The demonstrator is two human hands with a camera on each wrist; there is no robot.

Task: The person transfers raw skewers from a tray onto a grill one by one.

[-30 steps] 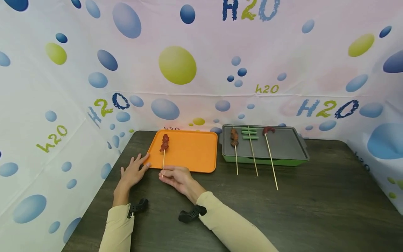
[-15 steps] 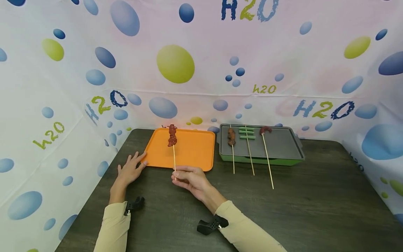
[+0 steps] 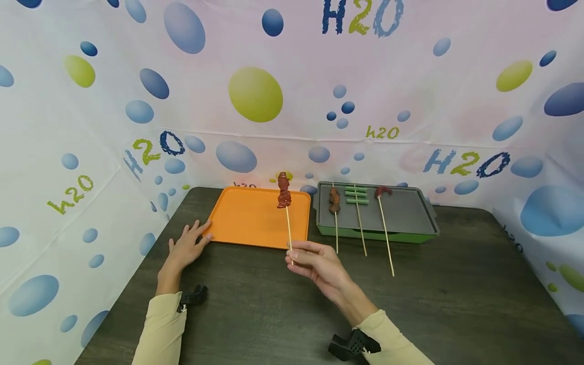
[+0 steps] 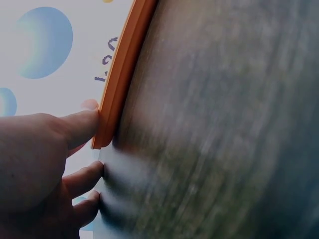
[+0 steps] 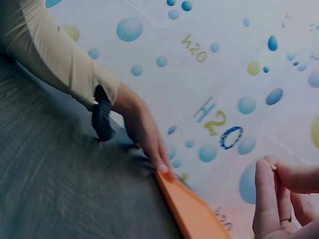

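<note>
A skewer of dark red meat pieces [image 3: 284, 190] is pinched near the bottom of its stick by my right hand [image 3: 321, 266]. It stands nearly upright and overlaps the right part of the orange tray [image 3: 246, 218] in the head view. In the right wrist view, thumb and fingertips [image 5: 264, 172] meet around the stick's end. My left hand [image 3: 184, 248] lies with fingers spread at the tray's near left corner. The left wrist view shows its thumb touching the orange rim [image 4: 119, 74], two other fingertips resting on the tabletop.
Right of the tray stands a green grill with a grey plate [image 3: 410, 210]. On it lie a brown meat skewer [image 3: 335, 200], a green vegetable skewer [image 3: 356, 192] and a skewer with a curled red piece [image 3: 383, 191], their sticks jutting over the front edge. A patterned cloth [image 3: 255, 45] hangs behind.
My right hand has lifted the meat skewer off the orange tray and carried it to the right. The left hand has stayed at the tray's corner.
</note>
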